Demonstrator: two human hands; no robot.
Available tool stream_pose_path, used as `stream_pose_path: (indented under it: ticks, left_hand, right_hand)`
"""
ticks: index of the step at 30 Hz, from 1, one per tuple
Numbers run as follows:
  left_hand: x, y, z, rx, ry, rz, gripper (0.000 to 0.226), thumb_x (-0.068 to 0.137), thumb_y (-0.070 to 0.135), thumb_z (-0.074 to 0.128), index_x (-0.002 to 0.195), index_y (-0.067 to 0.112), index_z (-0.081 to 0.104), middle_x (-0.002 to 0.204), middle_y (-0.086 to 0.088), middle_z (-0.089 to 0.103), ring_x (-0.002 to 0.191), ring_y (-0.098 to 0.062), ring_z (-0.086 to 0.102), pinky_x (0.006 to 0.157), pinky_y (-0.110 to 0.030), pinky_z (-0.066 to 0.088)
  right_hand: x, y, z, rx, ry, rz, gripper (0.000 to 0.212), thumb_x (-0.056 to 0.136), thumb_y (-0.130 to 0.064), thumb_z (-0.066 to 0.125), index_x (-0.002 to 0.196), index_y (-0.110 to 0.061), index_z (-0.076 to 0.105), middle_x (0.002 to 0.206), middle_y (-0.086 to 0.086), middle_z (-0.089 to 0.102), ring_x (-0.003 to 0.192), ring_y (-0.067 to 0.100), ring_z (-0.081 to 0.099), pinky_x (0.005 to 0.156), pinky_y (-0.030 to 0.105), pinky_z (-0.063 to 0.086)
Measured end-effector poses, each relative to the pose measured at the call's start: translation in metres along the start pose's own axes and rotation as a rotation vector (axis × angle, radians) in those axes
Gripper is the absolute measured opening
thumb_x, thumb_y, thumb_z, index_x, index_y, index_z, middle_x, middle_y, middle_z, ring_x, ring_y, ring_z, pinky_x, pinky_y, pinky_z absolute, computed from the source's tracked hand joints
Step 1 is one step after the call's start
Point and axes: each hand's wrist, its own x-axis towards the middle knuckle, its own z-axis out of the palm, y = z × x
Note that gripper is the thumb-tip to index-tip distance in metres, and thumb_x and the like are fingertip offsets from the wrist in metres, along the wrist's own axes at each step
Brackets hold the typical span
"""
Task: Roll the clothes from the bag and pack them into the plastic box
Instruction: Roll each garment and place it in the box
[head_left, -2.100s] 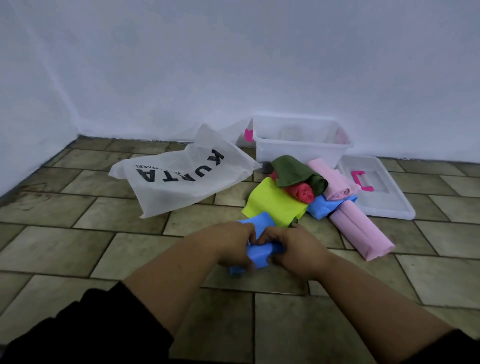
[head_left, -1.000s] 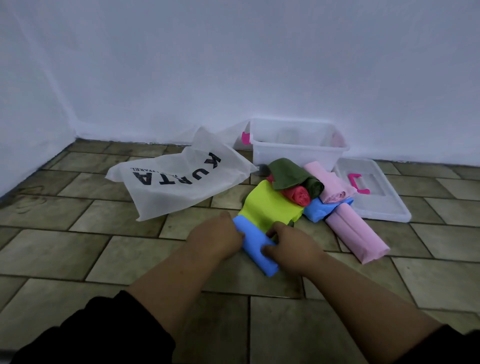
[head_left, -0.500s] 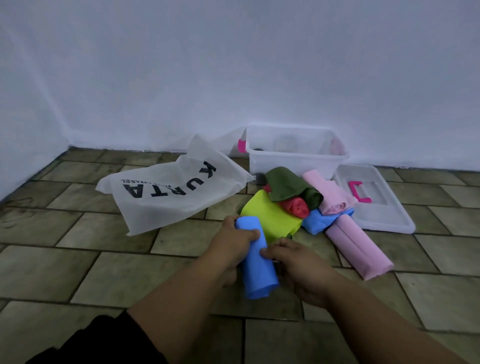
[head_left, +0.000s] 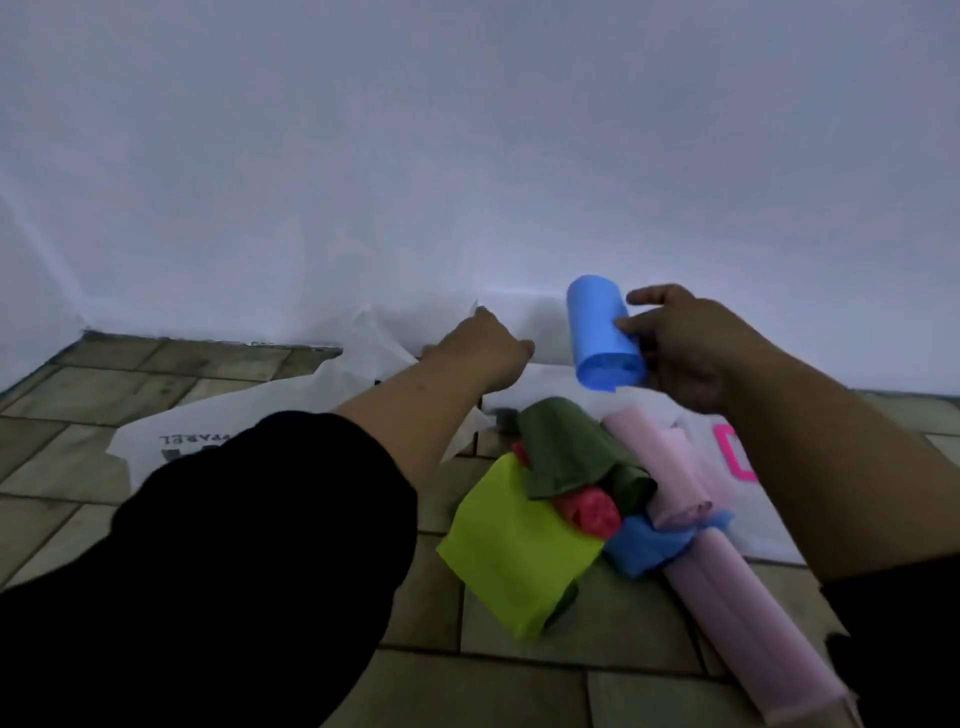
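Against wall (head_left: 467, 156), blue roll (head_left: 597, 327) in right hand (head_left: 685, 348)

Plain white wall (head_left: 467, 156) meets tiled floor (head_left: 519, 691).

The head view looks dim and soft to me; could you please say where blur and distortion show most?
Head view: dim, bluish light, no glare; motion blur softens the left hand and the white bag; the blue roll in the right hand is sharper; wide-angle bending curves the floor tiles near the left edge.
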Motion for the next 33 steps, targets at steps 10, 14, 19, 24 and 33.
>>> stream_pose_path:
  ticks: [10, 14, 19, 24, 33]
  left_hand:
    - [0.037, 0.0, 0.021, 0.23, -0.121, -0.015, 0.068, 0.099, 0.037, 0.036, 0.148, 0.002, 0.004, 0.157, -0.014, 0.001, 0.141, -0.033, 0.017, 0.113, -0.051, 0.022]
    - [0.044, -0.007, 0.027, 0.185, -0.108, -0.025, 0.079, 0.097, 0.044, 0.036, 0.148, 0.004, -0.008, 0.158, -0.012, -0.003, 0.142, -0.032, 0.014, 0.114, -0.051, 0.019]
    - [0.048, -0.01, 0.031, 0.15, -0.082, -0.06, 0.082, 0.096, 0.043, 0.038, 0.148, 0.005, -0.012, 0.158, -0.01, -0.004, 0.143, -0.031, 0.011, 0.115, -0.051, 0.015]
    - [0.05, -0.006, 0.033, 0.143, -0.07, -0.095, 0.082, 0.096, 0.04, 0.042, 0.148, 0.005, -0.01, 0.157, -0.012, 0.001, 0.142, -0.033, 0.015, 0.114, -0.053, 0.021]
    - [0.036, -0.011, 0.029, 0.071, -0.005, 0.026, 0.078, 0.097, 0.045, 0.038, 0.149, 0.006, -0.005, 0.158, -0.013, -0.001, 0.143, -0.03, 0.014, 0.115, -0.045, 0.022]
  right_hand:
    - [0.118, 0.019, 0.044, -1.426, -0.308, 0.018, 0.034, 0.087, -0.008, 0.057, 0.121, -0.005, 0.062, 0.128, 0.017, 0.057, 0.107, 0.028, 0.056, 0.093, 0.036, 0.046]
    - [0.132, 0.03, 0.061, -1.555, -0.51, 0.061, 0.015, 0.088, -0.025, 0.056, 0.1, -0.022, 0.063, 0.123, 0.013, 0.058, 0.107, 0.028, 0.054, 0.101, 0.046, 0.041]
    - [0.141, 0.029, 0.051, -1.408, -0.435, 0.115, 0.03, 0.083, -0.032, 0.061, 0.109, -0.02, 0.069, 0.116, 0.007, 0.062, 0.103, 0.027, 0.058, 0.091, 0.041, 0.046]
    - [0.141, 0.033, 0.048, -1.391, -0.526, 0.105, 0.013, 0.087, -0.029, 0.056, 0.081, -0.037, 0.065, 0.085, -0.007, 0.055, 0.077, 0.01, 0.05, 0.081, 0.035, 0.039]
    - [0.08, -0.003, 0.023, -1.035, -0.176, -0.217, 0.028, 0.087, -0.014, 0.06, 0.114, -0.023, 0.065, 0.117, 0.007, 0.062, 0.102, 0.024, 0.061, 0.089, 0.039, 0.051]
